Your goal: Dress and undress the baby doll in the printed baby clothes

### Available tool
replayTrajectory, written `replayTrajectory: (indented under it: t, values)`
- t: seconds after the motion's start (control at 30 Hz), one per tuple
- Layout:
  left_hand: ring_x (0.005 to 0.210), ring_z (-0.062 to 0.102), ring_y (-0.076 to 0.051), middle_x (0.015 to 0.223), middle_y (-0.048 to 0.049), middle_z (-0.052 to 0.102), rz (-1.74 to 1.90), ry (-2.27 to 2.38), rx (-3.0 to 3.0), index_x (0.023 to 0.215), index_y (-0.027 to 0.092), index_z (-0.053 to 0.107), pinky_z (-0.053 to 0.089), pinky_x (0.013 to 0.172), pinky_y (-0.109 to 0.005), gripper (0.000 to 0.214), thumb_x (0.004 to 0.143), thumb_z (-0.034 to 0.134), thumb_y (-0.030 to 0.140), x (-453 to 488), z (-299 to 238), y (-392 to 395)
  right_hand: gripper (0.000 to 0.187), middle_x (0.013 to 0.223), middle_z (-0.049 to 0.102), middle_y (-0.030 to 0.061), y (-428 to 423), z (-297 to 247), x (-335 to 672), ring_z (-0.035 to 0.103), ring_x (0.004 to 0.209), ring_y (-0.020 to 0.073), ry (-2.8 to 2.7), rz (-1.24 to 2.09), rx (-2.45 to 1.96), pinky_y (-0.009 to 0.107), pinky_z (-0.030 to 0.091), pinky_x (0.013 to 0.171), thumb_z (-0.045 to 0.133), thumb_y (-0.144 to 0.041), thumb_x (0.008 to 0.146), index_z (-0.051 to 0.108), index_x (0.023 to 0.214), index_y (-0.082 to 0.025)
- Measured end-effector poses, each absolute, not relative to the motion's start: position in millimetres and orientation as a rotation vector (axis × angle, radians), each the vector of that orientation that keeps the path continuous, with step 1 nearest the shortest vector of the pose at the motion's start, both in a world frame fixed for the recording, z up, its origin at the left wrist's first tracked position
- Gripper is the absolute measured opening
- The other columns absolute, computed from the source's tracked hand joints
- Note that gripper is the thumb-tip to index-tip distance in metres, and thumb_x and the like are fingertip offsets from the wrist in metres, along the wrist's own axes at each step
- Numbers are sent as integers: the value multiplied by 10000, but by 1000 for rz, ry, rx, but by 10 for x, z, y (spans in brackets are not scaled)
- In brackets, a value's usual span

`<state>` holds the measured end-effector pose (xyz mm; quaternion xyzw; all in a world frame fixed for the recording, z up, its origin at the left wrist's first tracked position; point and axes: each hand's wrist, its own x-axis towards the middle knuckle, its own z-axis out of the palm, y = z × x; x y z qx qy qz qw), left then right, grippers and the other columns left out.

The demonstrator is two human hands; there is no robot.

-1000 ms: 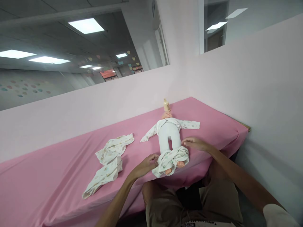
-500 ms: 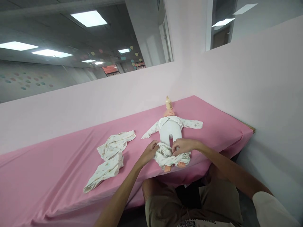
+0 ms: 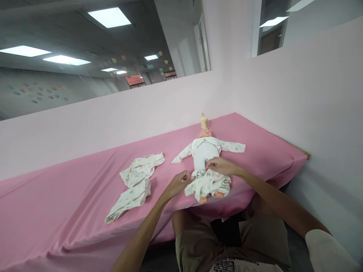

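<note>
A baby doll (image 3: pixel 200 158) lies on its back on a pink-covered table, its feet toward me. It wears a white printed top (image 3: pixel 184 153), spread at both sleeves, and its lower body is white. Printed white baby trousers (image 3: pixel 211 185) lie bunched around its lower legs, with the feet (image 3: pixel 219 194) poking out at the near end. My right hand (image 3: pixel 222 166) pinches the upper edge of the trousers and holds the cloth raised over the legs. At the left edge of the trousers, my left hand (image 3: pixel 180 182) is closed with its fingertips on the cloth.
Another printed baby garment (image 3: pixel 136 189) lies crumpled on the pink cloth (image 3: pixel 85 196) to the left. Beyond the doll's head stands a pale yellow pump bottle (image 3: pixel 204 121). Walls border the table at the back and right; its near edge hangs over my knees.
My right hand has risen slightly, lifting the trouser cloth over the doll's legs. My left hand has shifted a little lower against the trousers. The view has moved slightly.
</note>
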<state>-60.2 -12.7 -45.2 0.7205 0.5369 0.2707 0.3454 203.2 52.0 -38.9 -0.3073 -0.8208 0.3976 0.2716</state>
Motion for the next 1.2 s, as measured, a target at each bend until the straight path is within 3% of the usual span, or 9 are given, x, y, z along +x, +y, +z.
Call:
replayTrajectory:
  t: [0.2, 0.4, 0.47, 0.57, 0.7, 0.97, 1.2]
  values:
    - [648, 408, -105, 702, 35, 452, 727, 1295, 1754, 754, 186, 457, 366, 624, -234, 375, 826, 559, 539, -606, -262, -10, 186, 676, 513, -23, 877, -602, 1992, 420, 573, 114, -1665, 962, -984, 229, 339, 533, 430, -265, 791, 589, 835, -181]
    - [601, 453, -108, 651, 28, 487, 876, 1373, 1623, 742, 186, 469, 368, 601, -236, 361, 812, 554, 530, -437, -216, 695, 133, 548, 333, -72, 1071, -770, 1919, 340, 478, 125, -1490, 969, -1099, 238, 293, 486, 374, -268, 763, 474, 838, -223]
    - [545, 444, -107, 597, 33, 483, 867, 1591, 1660, 717, 188, 477, 338, 562, -237, 305, 802, 568, 466, -351, -302, 907, 161, 537, 355, -68, 1109, -818, 1934, 363, 470, 135, -1565, 868, -1176, 244, 293, 501, 354, -259, 788, 488, 869, -221]
    - [535, 447, -123, 544, 22, 473, 913, 1896, 1706, 626, 196, 420, 302, 566, -254, 273, 824, 513, 359, -244, -457, 1098, 235, 599, 509, -21, 1187, -869, 1999, 473, 559, 158, -1793, 473, -1324, 256, 294, 576, 345, -225, 844, 558, 941, -205]
    - [599, 433, -157, 558, -4, 462, 1024, 2044, 1700, 578, 211, 338, 252, 594, -280, 328, 863, 436, 341, -192, -596, 1168, 305, 739, 661, 55, 1343, -844, 2044, 554, 649, 184, -1994, 62, -1530, 272, 252, 608, 338, -232, 919, 599, 1071, -186]
    - [640, 441, -184, 586, -14, 450, 1219, 2101, 1533, 586, 223, 297, 259, 623, -297, 353, 899, 382, 364, -253, -707, 1306, 433, 843, 699, 135, 1626, -667, 1771, 597, 709, 194, -1945, -115, -1589, 286, 233, 612, 262, -360, 1003, 634, 952, -145]
    - [695, 493, -193, 625, -26, 509, 1369, 1908, 1230, 567, 211, 401, 332, 687, -309, 348, 849, 539, 360, -290, -829, 1566, 443, 846, 691, 97, 1756, -667, 1779, 595, 708, 188, -1996, -172, -1691, 282, 245, 607, 280, -385, 1005, 637, 869, -162]
